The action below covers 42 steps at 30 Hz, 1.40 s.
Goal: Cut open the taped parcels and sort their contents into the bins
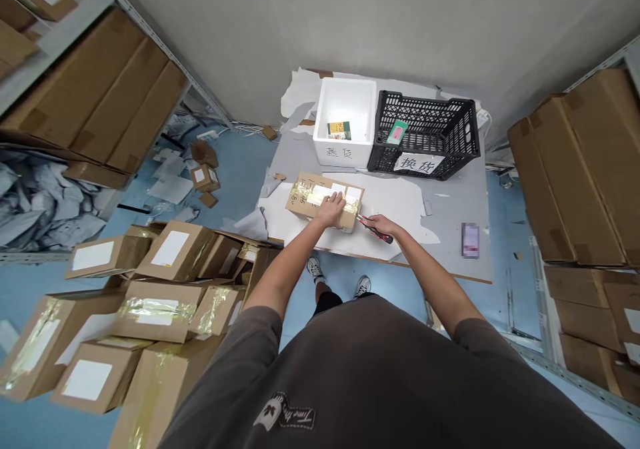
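A taped cardboard box point(311, 194) with white labels and handwriting lies on the table, near its front edge. My left hand point(330, 209) rests on top of the box, fingers stretched out over the tape and labels. In my right hand point(383, 225) is a red and black utility knife point(374, 229), its tip at the box's right end. Whether the blade has entered the tape there is too small to tell. Behind the box stand a white foam box point(345, 155) and a black plastic crate point(425, 149), each with a small packet inside.
The table point(450, 202) is partly covered by torn white paper point(400, 202). A phone point(470, 241) lies at its right. Several taped cartons point(160, 309) are piled at lower left. Shelves with large cartons point(575, 182) flank both sides, and scraps point(170, 182) litter the floor.
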Tool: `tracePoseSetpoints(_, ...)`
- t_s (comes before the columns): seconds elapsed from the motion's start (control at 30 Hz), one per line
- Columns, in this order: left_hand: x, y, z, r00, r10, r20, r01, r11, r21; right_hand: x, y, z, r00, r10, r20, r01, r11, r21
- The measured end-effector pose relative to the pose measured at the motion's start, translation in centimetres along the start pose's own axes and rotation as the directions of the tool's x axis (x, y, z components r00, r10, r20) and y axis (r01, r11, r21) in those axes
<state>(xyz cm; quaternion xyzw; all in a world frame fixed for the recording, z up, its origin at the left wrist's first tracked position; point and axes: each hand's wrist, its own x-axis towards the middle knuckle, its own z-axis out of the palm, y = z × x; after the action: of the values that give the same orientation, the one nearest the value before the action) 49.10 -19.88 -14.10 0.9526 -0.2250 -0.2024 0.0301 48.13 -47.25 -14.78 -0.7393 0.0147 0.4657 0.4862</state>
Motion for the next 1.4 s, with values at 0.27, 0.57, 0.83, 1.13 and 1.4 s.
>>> tracePoseSetpoints(0.27, 1.7, -2.7, -1.1, 0.983, -0.147, -0.111, 0.118, 0.965, -0.233, -2.9, -0.1, -2.2, 0.961, -0.105, -0.255, 0.036, 0.965, -0.260)
tracePoseSetpoints(0.57, 4.8, -4.5, -0.9, 0.995, -0.073, -0.071, 0.063, 0.990, -0.128, -1.3, -2.1, -1.3, 0.908, -0.295, -0.297, 0.070, 0.806, -0.588)
tracePoseSetpoints(0.83, 4.2, -4.3, 1.1, 0.985, 0.025, -0.168, -0.045, 0.992, -0.119, -1.0, -2.1, -1.7, 0.921, -0.225, -0.317, -0.067, 0.711, -0.700)
tracePoseSetpoints(1.13, 3.9, -4.0, 2.7, 0.972, 0.043, -0.231, -0.088, 0.978, -0.191, -0.9, -2.4, -1.5, 0.905, -0.323, -0.278, -0.028, 0.606, -0.795)
tracePoseSetpoints(1.4, 3.7, -4.0, 3.5, 0.965, 0.005, -0.261, -0.064, 0.974, -0.217, 0.2, -2.5, -1.1, 0.883, -0.327, -0.338, -0.077, 0.608, -0.790)
